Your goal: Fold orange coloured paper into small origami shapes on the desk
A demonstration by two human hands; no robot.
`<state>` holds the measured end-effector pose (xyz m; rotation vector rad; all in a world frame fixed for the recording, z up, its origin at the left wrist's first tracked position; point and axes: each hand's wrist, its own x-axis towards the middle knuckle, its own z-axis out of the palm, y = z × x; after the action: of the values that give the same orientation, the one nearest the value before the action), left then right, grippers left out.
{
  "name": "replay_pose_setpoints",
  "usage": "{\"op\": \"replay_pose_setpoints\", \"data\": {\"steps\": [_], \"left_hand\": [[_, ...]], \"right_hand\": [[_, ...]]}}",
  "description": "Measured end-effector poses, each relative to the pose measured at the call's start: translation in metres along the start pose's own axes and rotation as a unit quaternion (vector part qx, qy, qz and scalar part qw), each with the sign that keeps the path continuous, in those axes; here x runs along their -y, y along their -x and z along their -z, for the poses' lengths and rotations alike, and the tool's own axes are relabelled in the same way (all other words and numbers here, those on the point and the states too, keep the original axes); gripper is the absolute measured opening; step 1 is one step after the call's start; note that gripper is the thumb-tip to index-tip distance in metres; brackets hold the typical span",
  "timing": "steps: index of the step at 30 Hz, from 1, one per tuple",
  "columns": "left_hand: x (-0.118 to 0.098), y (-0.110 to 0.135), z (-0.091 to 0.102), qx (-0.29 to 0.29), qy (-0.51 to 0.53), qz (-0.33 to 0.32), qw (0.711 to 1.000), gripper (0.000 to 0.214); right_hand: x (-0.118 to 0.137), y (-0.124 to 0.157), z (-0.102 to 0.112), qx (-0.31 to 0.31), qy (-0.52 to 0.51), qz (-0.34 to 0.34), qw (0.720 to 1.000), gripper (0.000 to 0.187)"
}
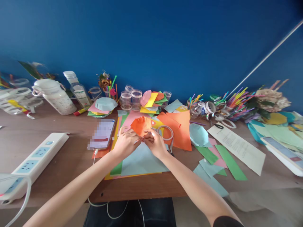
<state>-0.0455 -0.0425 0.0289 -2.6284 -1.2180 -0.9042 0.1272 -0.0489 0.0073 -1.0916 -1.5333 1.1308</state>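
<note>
Both hands meet over a light blue sheet of paper (142, 160) near the table's front edge. My left hand (127, 140) is closed on the near left edge of a folded orange paper piece (139, 124), which is cupped like a shallow bowl. My right hand (153, 142) pinches the same piece at its near right edge, the fingertips of both hands almost touching. Just right of my right hand lie a roll of tape (167, 132) and scissors (171, 148), partly hidden behind the wrist. Flat orange sheets (182, 129) lie beyond them.
A phone (103, 134) on a cable lies left, near a white power strip (44, 154). Paper strips (229, 160), a light blue folded paper bowl (199, 135) and a printed sheet (239, 148) lie right. Plastic cups (136, 99), a white jug (55, 96) and pipe cleaners (239, 102) line the blue wall.
</note>
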Motion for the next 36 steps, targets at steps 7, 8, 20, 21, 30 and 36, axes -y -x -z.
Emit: {"op": "replay_pose_setpoints", "data": {"steps": [7, 8, 20, 21, 30, 36], "left_hand": [[0.001, -0.001, -0.001, 0.046, 0.008, 0.010, 0.999, 0.024], [0.001, -0.001, -0.001, 0.051, 0.011, 0.009, 0.999, 0.023], [0.007, -0.003, -0.002, 0.071, 0.093, 0.006, 0.993, 0.023], [0.008, -0.003, -0.002, 0.072, 0.103, 0.009, 0.992, 0.023], [0.015, -0.003, -0.005, 0.090, 0.154, 0.039, 0.983, 0.020], [0.014, -0.003, -0.005, 0.096, 0.138, 0.027, 0.985, 0.023]], "right_hand": [[0.002, 0.003, 0.000, 0.022, 0.062, 0.026, 0.997, 0.033], [0.002, 0.003, 0.000, 0.022, 0.066, 0.027, 0.997, 0.034], [0.002, 0.002, 0.002, 0.018, 0.050, 0.003, 0.999, 0.028], [0.002, 0.002, 0.002, 0.019, 0.047, 0.000, 0.999, 0.028], [0.002, 0.001, 0.003, 0.022, 0.031, -0.009, 0.999, 0.027], [0.004, 0.001, 0.002, 0.027, 0.026, -0.012, 0.999, 0.026]]}}
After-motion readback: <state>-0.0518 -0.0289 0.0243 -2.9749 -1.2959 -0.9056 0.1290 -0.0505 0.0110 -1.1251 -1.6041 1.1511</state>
